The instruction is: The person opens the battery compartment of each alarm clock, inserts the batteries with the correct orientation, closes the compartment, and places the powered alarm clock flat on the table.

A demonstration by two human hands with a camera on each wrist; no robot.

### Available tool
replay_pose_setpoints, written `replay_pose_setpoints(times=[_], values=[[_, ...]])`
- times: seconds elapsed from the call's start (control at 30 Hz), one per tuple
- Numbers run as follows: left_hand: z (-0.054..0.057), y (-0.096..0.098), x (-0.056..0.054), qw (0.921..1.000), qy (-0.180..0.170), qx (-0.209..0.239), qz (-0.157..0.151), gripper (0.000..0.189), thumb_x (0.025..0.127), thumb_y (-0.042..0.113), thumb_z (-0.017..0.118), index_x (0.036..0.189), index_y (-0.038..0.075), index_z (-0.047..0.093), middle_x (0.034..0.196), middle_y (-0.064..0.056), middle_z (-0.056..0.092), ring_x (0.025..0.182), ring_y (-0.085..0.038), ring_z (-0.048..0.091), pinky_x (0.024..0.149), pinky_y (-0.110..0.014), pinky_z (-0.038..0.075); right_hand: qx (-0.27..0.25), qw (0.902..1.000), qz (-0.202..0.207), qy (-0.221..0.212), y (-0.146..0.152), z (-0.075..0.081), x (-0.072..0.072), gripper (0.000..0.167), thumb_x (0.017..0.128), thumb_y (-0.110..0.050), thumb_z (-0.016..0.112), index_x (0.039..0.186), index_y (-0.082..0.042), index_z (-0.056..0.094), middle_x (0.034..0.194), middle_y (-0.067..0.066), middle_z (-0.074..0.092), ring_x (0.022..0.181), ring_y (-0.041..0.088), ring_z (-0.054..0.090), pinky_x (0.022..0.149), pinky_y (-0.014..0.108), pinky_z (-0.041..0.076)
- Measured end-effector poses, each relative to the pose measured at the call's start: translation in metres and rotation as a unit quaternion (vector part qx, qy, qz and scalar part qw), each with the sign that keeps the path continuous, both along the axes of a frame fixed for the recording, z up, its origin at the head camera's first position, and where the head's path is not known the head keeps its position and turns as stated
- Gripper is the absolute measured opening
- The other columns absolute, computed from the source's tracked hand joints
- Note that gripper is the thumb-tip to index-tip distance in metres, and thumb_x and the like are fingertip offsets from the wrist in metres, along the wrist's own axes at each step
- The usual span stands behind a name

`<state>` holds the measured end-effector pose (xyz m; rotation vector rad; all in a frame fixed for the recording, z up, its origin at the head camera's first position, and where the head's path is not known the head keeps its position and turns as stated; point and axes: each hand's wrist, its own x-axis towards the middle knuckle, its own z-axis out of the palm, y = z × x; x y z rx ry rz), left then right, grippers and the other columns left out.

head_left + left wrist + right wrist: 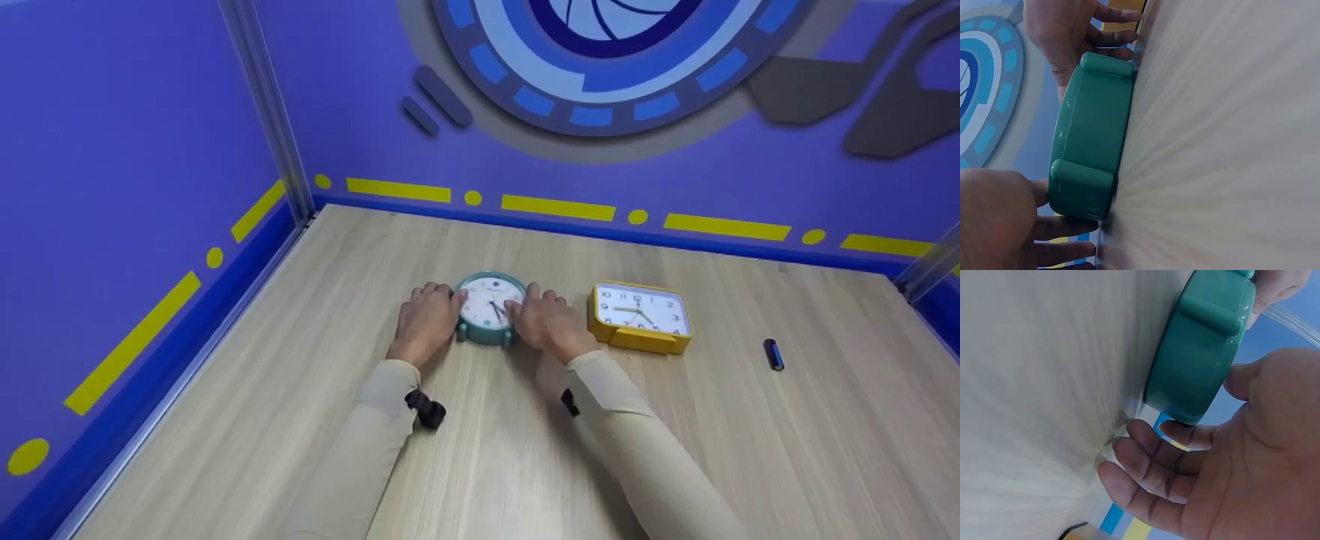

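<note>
A round teal alarm clock (490,306) lies face up on the table, its two stubby feet toward the person. At its left side my left hand (429,318) grips it, thumb on the rim and fingers down along the edge. My right hand (551,318) holds the opposite side, its thumb over the edge of the white dial. In the left wrist view the clock's smooth green side (1095,124) shows between both hands. The right wrist view has the right hand (1202,461) with thumb and index finger at the clock's side, the other fingers loosely bent near the tabletop.
A yellow rectangular clock (641,316) stands tilted back, just right of the right hand. Farther right lies a small dark battery (774,355). Blue panels (150,150) wall the wooden table (480,465) at the left and back.
</note>
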<state>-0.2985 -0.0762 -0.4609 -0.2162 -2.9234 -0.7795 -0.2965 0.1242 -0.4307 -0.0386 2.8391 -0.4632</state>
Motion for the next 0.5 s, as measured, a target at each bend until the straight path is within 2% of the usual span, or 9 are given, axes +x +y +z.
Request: replay_pose_setpoints(times=[0.3,0.5], values=[[-0.0005,-0.0016,-0.0056,0.9999,-0.002,-0.009,0.012,0.054,0.115,0.040,0.040,0.137,-0.003,0.065,0.134,-0.019,0.065,0.124,-0.037,0.058,0.102,-0.055,0.047,-0.002,0.9997,-0.023,-0.007,-0.0075,-0.0006,-0.0075,0.070,0.113,-0.051,0.036,0.164,-0.004,0.026,0.157,0.028,0.042,0.138,0.041,0.045,0.116,0.058,0.036],[-0.0009,-0.0029,-0.0050,0.9998,-0.008,0.000,0.016,0.054,0.115,0.040,0.041,0.138,-0.002,0.064,0.134,-0.018,0.065,0.124,-0.036,0.057,0.102,-0.054,0.046,-0.002,0.9999,-0.014,0.002,-0.0078,-0.0019,-0.0064,0.070,0.114,-0.050,0.035,0.164,-0.003,0.027,0.157,0.029,0.042,0.140,0.042,0.045,0.117,0.058,0.035]])
